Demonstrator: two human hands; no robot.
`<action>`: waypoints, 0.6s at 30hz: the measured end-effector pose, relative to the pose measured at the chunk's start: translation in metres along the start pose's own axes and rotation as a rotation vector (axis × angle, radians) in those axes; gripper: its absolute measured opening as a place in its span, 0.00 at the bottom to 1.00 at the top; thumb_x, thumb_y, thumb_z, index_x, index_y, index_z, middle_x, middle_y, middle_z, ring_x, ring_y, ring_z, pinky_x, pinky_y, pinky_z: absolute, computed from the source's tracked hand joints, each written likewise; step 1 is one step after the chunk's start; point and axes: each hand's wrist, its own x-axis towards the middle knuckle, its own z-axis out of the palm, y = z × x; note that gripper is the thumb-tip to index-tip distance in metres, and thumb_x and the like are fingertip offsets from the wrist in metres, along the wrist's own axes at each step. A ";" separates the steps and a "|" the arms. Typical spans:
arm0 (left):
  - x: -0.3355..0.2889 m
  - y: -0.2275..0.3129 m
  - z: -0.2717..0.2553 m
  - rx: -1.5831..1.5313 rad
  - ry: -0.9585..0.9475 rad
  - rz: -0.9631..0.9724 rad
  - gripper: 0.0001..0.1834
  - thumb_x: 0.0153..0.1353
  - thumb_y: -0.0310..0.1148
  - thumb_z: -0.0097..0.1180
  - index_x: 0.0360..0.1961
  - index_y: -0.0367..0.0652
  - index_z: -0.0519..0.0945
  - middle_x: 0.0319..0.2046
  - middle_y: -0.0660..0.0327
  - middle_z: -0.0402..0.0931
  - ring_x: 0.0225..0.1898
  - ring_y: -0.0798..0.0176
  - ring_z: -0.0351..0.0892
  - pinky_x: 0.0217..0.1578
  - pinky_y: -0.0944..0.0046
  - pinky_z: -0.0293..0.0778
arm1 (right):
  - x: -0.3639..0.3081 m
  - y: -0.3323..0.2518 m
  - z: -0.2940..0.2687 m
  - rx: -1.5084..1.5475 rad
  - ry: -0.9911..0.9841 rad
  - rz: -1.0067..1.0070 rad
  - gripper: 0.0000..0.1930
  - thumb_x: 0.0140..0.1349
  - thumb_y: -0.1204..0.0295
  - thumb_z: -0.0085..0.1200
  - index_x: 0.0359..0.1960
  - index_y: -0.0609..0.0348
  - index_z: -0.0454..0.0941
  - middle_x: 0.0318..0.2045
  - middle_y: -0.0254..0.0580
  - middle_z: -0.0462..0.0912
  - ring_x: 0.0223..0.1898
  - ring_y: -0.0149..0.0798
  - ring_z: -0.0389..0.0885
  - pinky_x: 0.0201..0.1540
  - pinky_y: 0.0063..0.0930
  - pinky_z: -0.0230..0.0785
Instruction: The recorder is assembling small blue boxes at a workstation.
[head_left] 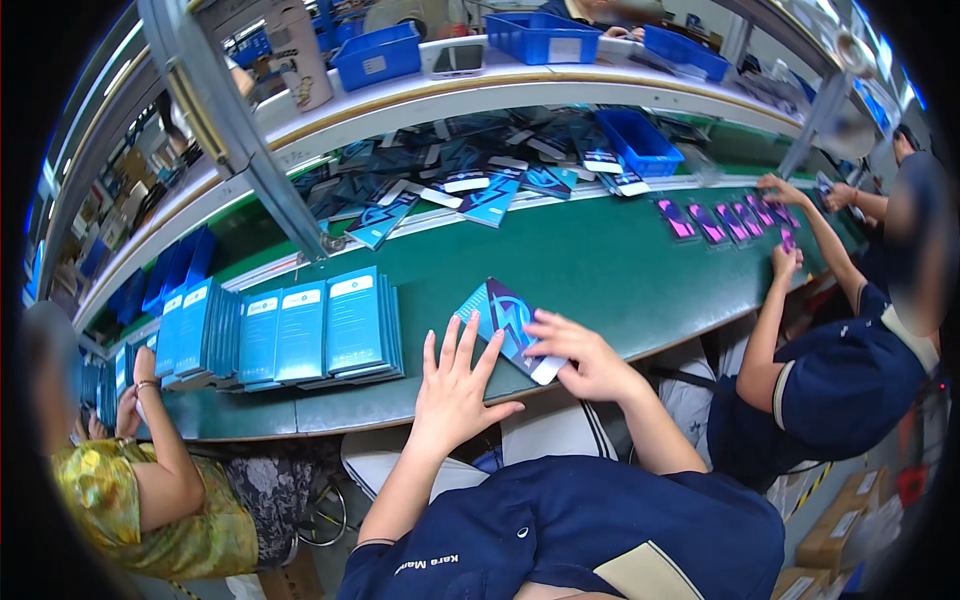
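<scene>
Have blue-purple carton [511, 320] lying on green surface [620, 270] near front edge. Got left hand [453, 398] splayed, unclenched, at its left side; right hand [592, 362] bent over right side (can't tell if pinching). Could crease from uneven pressing, or slip off if dragged nearward.

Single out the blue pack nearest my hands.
The lone blue-and-purple pack between your left hand and right hand; the stacks at left and heap behind are farther off.

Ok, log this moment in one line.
left hand: spread, at patterned package; right hand: over package; package: on green table; blue stacks: at left
</scene>
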 end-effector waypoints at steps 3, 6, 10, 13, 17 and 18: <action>0.000 0.000 0.005 -0.035 0.015 -0.006 0.51 0.44 0.61 0.70 0.68 0.50 0.66 0.69 0.49 0.58 0.71 0.45 0.55 0.70 0.39 0.48 | 0.007 0.008 -0.010 0.303 0.103 0.038 0.21 0.48 0.88 0.44 0.43 0.61 0.83 0.62 0.52 0.74 0.66 0.53 0.69 0.63 0.41 0.65; -0.002 0.004 0.003 0.020 0.046 0.010 0.47 0.48 0.59 0.67 0.66 0.49 0.69 0.66 0.51 0.63 0.67 0.46 0.60 0.68 0.40 0.52 | 0.012 0.022 -0.002 0.468 0.260 0.202 0.13 0.57 0.84 0.51 0.42 0.62 0.82 0.57 0.49 0.78 0.57 0.42 0.77 0.56 0.32 0.69; -0.008 0.002 -0.001 0.021 0.052 -0.015 0.46 0.48 0.59 0.68 0.65 0.48 0.69 0.65 0.51 0.63 0.67 0.46 0.60 0.68 0.40 0.53 | 0.013 0.007 0.007 0.223 0.340 0.165 0.12 0.55 0.82 0.53 0.41 0.61 0.82 0.53 0.47 0.80 0.56 0.48 0.78 0.55 0.36 0.71; -0.006 0.004 0.000 0.006 0.068 0.000 0.48 0.44 0.56 0.71 0.66 0.50 0.69 0.65 0.52 0.64 0.67 0.45 0.60 0.68 0.40 0.53 | 0.008 0.010 0.014 0.081 0.310 0.057 0.10 0.55 0.80 0.55 0.40 0.61 0.82 0.52 0.48 0.81 0.56 0.51 0.78 0.57 0.39 0.71; 0.001 0.008 0.004 0.018 0.055 0.011 0.49 0.45 0.56 0.71 0.67 0.50 0.68 0.67 0.50 0.61 0.68 0.45 0.59 0.67 0.40 0.55 | 0.009 0.006 0.006 0.061 0.337 0.064 0.11 0.56 0.77 0.57 0.41 0.60 0.81 0.53 0.50 0.79 0.57 0.52 0.76 0.58 0.40 0.70; 0.003 0.008 0.004 0.027 0.041 0.005 0.49 0.45 0.57 0.70 0.67 0.50 0.67 0.68 0.50 0.60 0.69 0.46 0.59 0.67 0.40 0.56 | 0.009 0.007 0.004 0.058 0.348 0.063 0.11 0.56 0.77 0.57 0.41 0.60 0.81 0.53 0.50 0.79 0.57 0.52 0.76 0.58 0.40 0.70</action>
